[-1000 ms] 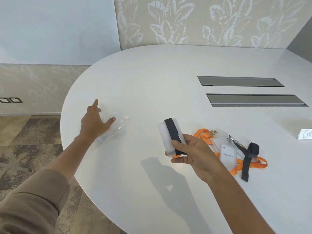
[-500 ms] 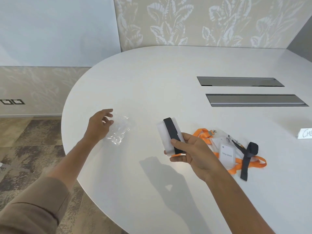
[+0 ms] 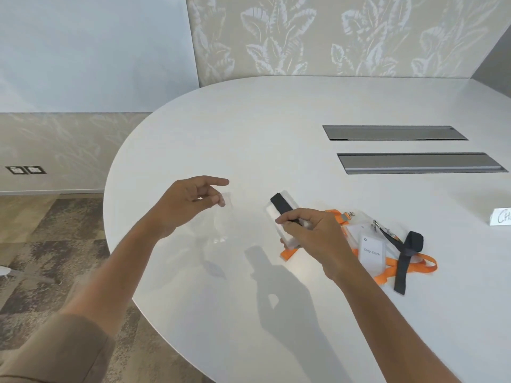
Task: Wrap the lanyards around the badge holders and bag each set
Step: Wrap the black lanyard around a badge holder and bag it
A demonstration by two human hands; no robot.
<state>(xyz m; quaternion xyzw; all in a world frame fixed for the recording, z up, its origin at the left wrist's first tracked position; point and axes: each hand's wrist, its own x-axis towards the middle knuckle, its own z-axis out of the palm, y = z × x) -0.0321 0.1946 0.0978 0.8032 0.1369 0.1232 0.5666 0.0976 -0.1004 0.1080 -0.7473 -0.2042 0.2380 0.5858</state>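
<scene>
My right hand [image 3: 312, 230] grips a badge holder wrapped in a black lanyard [image 3: 280, 204], held above the white table [image 3: 249, 128]. My left hand [image 3: 188, 203] pinches the top of a clear plastic bag [image 3: 221, 219], which hangs lifted off the table to the left of the wrapped set. Behind my right hand lies a pile of loose sets: a badge holder with a name card [image 3: 372, 251], an orange lanyard [image 3: 414, 265] and a black lanyard [image 3: 403, 258].
Two grey cable hatches [image 3: 395, 133] [image 3: 420, 163] are set into the table at the back right. A white name card [image 3: 502, 217] stands at the right edge. The table's rounded edge runs along the left, with patterned carpet [image 3: 41, 244] below.
My left hand has picked the clear bag up from the table's left side and carried it right, toward the wrapped set. My right hand has turned its grip over the set.
</scene>
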